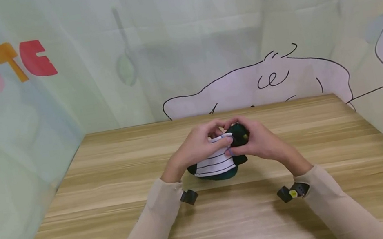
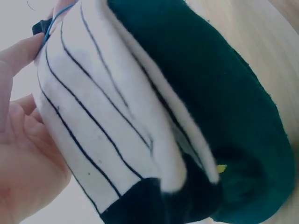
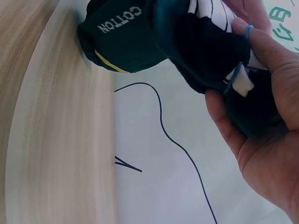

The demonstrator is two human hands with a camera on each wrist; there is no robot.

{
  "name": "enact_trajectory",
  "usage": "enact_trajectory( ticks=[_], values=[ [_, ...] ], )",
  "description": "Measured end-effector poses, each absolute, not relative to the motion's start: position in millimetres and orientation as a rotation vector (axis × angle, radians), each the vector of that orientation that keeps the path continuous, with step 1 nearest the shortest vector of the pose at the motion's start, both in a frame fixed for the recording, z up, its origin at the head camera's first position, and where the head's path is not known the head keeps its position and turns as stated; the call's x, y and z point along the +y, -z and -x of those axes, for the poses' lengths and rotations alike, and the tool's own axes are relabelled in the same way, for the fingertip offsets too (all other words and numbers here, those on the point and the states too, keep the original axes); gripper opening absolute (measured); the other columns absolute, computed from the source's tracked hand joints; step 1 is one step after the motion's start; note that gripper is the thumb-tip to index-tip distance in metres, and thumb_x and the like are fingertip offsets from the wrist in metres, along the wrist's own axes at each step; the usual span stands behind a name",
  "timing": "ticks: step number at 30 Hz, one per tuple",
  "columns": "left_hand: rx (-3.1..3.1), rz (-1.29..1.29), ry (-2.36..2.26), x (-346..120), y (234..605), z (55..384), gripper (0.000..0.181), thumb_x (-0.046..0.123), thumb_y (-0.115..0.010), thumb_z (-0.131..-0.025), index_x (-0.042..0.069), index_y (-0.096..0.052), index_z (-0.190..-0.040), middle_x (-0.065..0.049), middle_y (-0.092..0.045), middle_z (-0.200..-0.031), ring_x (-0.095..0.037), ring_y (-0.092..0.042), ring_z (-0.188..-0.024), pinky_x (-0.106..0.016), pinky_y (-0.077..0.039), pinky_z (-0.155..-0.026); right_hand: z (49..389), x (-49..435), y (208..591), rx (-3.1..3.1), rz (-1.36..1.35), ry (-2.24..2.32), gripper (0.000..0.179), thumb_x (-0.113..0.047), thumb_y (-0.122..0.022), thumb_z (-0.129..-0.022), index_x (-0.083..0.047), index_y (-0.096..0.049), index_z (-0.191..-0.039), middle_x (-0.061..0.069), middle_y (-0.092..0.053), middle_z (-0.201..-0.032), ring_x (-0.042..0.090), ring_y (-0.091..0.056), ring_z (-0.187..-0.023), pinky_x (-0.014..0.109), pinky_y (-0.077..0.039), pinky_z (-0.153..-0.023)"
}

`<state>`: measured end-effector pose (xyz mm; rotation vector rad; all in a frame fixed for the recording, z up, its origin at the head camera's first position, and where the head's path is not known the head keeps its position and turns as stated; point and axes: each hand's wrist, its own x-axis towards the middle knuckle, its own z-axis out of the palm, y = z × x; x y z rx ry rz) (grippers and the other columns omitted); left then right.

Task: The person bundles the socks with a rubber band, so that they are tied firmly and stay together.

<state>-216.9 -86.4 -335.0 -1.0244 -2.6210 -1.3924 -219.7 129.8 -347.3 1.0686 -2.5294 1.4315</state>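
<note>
A bundle of socks [image 1: 215, 162], dark green with a white, black-striped piece around its middle, is held between both hands over the wooden table. My left hand [image 1: 200, 145] grips its white upper part, thumb in front and fingers behind. Around the dark green rounded end, my right hand [image 1: 259, 140] curls, its thumb reaching toward the left one. A thin blue band [image 3: 233, 77] circles the narrow neck between the two parts, right by the fingertips. In the right wrist view, the word COTTON and a yellow line show on a dark green sock [image 3: 117, 35].
A wood-grain table [image 1: 229, 221] spreads under both arms. Behind it hangs a pale printed cloth [image 1: 184, 46] with coloured letters, a cartoon outline and a pink balloon. Small black cameras [image 1: 189, 197] are strapped at the wrists, beside beige sleeves [image 1: 155, 224].
</note>
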Motion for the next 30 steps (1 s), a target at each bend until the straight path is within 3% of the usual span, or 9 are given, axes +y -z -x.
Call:
enact_trajectory(
  ticks=[5,9,12,22,30],
  values=[
    [-2.599,0.996,1.426,-86.1,333.6,216.2,0.025,0.024,-0.066,-0.096,0.012,-0.068,-0.119,0.003,-0.068,-0.095,-0.015,-0.058,-0.086,-0.03,-0.044,-0.073,221.9,131.7,347.1,-2.56,-0.999,-1.484,0.064,-0.015,-0.089,-0.076,-0.015,-0.047,-0.123,0.015,-0.062,-0.117,0.03,-0.062,-0.103,0.044,-0.057,-0.081],
    [-2.569,0.985,1.395,-86.2,332.6,216.0,0.02,0.024,-0.067,-0.096,0.014,-0.07,-0.114,0.002,-0.063,-0.103,-0.018,-0.054,-0.083,-0.031,-0.041,-0.069,223.3,133.9,346.8,-2.561,-0.986,-1.537,0.065,-0.015,-0.087,-0.077,-0.015,-0.045,-0.127,0.017,-0.06,-0.118,0.033,-0.06,-0.105,0.047,-0.057,-0.08],
    [-2.558,0.972,1.38,-86.8,332.4,215.9,0.019,0.025,-0.068,-0.096,0.016,-0.07,-0.112,0.0,-0.059,-0.098,-0.019,-0.05,-0.076,-0.03,-0.038,-0.064,223.8,135.1,347.1,-2.556,-0.995,-1.569,0.066,-0.015,-0.086,-0.078,-0.016,-0.045,-0.13,0.017,-0.06,-0.119,0.033,-0.06,-0.106,0.046,-0.058,-0.08],
    [-2.426,0.913,1.416,-85.6,329.5,212.9,0.015,0.021,-0.07,-0.095,0.014,-0.071,-0.108,0.004,-0.07,-0.095,-0.016,-0.054,-0.076,-0.03,-0.038,-0.064,224.0,136.7,349.0,-2.497,-0.962,-1.634,0.069,-0.012,-0.082,-0.082,-0.019,-0.042,-0.138,0.018,-0.06,-0.124,0.034,-0.06,-0.105,0.047,-0.057,-0.08],
    [-2.298,0.899,1.509,-86.7,328.3,213.4,0.019,0.016,-0.068,-0.096,0.015,-0.055,-0.11,-0.001,-0.072,-0.093,-0.019,-0.054,-0.072,-0.031,-0.036,-0.065,223.9,137.9,347.8,-2.529,-0.955,-1.596,0.075,-0.014,-0.08,-0.083,-0.019,-0.038,-0.145,0.02,-0.054,-0.136,0.036,-0.059,-0.11,0.049,-0.056,-0.081]
  ],
)
